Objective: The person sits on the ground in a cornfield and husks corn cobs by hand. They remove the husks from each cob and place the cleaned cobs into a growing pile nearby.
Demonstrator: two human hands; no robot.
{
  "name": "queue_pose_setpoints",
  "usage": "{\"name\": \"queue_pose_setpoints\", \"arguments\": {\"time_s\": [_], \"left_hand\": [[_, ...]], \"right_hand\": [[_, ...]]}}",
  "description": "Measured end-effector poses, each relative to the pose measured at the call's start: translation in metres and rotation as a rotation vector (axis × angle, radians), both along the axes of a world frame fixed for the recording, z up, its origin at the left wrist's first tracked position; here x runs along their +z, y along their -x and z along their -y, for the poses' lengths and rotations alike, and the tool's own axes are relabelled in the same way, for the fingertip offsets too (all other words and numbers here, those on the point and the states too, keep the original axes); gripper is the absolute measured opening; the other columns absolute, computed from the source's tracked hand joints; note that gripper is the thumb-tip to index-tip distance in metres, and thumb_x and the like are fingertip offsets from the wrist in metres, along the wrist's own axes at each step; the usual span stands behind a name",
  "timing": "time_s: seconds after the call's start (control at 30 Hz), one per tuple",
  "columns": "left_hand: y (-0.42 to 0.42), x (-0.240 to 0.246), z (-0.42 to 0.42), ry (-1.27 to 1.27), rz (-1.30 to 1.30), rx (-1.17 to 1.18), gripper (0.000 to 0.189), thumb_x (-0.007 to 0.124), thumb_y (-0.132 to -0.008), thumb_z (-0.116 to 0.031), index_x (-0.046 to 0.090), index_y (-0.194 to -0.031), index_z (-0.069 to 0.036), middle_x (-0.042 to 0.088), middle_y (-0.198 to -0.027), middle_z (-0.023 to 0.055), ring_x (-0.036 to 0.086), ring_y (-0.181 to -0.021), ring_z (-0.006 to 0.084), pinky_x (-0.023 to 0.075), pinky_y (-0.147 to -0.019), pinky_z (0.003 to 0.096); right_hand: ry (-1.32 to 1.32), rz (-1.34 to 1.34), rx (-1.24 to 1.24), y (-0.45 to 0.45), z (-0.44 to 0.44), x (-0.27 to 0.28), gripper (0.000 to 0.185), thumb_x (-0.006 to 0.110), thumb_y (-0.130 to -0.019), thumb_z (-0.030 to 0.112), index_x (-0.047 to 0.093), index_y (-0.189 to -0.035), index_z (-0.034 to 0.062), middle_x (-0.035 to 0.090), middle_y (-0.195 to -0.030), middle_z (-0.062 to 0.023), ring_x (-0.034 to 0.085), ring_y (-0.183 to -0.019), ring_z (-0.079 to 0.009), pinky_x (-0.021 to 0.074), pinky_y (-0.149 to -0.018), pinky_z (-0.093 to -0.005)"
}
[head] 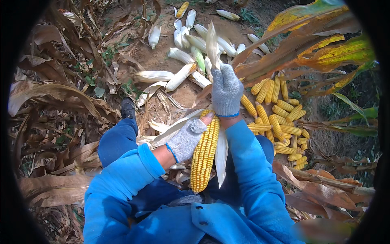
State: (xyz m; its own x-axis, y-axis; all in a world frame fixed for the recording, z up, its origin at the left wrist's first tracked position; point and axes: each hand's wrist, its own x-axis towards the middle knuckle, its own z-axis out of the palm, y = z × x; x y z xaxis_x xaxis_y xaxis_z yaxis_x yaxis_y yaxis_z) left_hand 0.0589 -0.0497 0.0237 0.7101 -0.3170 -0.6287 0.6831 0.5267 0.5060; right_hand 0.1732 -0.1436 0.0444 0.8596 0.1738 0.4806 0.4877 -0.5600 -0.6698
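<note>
My left hand (190, 138), in a grey knit glove with the thumb bare at its tip, grips a yellow ear of corn (204, 155) near its upper end. The kernels are exposed, and pale husk leaves (221, 157) hang beside the ear. Above it my right hand (226, 88), in a matching glove with a blue cuff edge, is closed around a bundle of dry husk (212, 45) that sticks up past the fingers. Whether that bundle still joins the ear is hidden by the hand.
Ears in pale husks (181, 76) lie scattered on the soil ahead. A pile of husked yellow ears (277, 122) lies at the right, beneath leaning corn leaves (332, 58). Dry stalks and leaves (61, 91) crowd the left side. Loose husks lie between my legs.
</note>
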Motion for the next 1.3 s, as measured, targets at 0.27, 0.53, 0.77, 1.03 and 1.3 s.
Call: {"name": "queue_pose_setpoints", "arguments": {"time_s": [0.27, 0.53, 0.77, 1.03, 1.3], "left_hand": [[-0.021, 0.001, -0.044, -0.714, 0.541, 0.068, 0.055, 0.07, -0.089, -0.048, 0.065, -0.118, -0.001, 0.067, -0.098, 0.0062, 0.061, -0.089, 0.0143, 0.0513, -0.079, 0.0305], [-0.02, 0.002, -0.069, -0.585, 0.411, 0.319, 0.054, 0.067, -0.088, -0.048, 0.067, -0.111, 0.001, 0.069, -0.094, 0.0084, 0.062, -0.085, 0.0141, 0.0513, -0.076, 0.0319], [-0.012, 0.015, -0.077, -0.759, 0.48, 0.073, 0.052, 0.071, -0.083, -0.043, 0.066, -0.113, -0.001, 0.068, -0.097, 0.0073, 0.065, -0.085, 0.0166, 0.0523, -0.074, 0.0311], [-0.012, -0.012, -0.049, -0.839, 0.653, -0.286, 0.055, 0.074, -0.081, -0.042, 0.061, -0.118, -0.003, 0.067, -0.103, 0.0094, 0.063, -0.093, 0.0186, 0.0504, -0.083, 0.0323], [-0.014, -0.035, -0.039, -0.878, 0.627, -0.587, 0.053, 0.066, -0.083, -0.049, 0.064, -0.112, -0.004, 0.069, -0.108, 0.0169, 0.065, -0.1, 0.0335, 0.0504, -0.087, 0.0399]], "right_hand": [[-0.198, -0.764, 0.398, -0.006, 0.015, 0.008, 0.067, 0.066, -0.089, 0.04, 0.048, -0.136, -0.0038, 0.063, -0.119, -0.0182, 0.062, -0.102, -0.0218, 0.0511, -0.086, -0.0337], [-0.042, -0.931, 0.719, 0.018, 0.011, -0.013, 0.062, 0.08, -0.082, 0.03, 0.054, -0.13, -0.0007, 0.063, -0.116, -0.0102, 0.057, -0.103, -0.0161, 0.0483, -0.091, -0.0329], [-0.292, -1.042, 0.457, 0.0, 0.048, 0.023, 0.038, 0.072, -0.087, 0.033, 0.067, -0.103, -0.0018, 0.062, -0.078, -0.002, 0.058, -0.068, -0.0117, 0.0471, -0.061, -0.0247], [-0.67, -1.021, 0.485, 0.015, 0.026, 0.011, 0.05, 0.062, -0.091, 0.025, 0.054, -0.127, -0.0108, 0.066, -0.114, -0.0205, 0.064, -0.104, -0.0252, 0.0524, -0.092, -0.0364], [-0.842, -1.045, 0.345, 0.032, 0.01, -0.004, 0.023, 0.057, -0.096, 0.024, 0.058, -0.088, 0.0034, 0.057, -0.076, -0.0065, 0.052, -0.06, -0.0144, 0.0454, -0.055, -0.0302]]}}
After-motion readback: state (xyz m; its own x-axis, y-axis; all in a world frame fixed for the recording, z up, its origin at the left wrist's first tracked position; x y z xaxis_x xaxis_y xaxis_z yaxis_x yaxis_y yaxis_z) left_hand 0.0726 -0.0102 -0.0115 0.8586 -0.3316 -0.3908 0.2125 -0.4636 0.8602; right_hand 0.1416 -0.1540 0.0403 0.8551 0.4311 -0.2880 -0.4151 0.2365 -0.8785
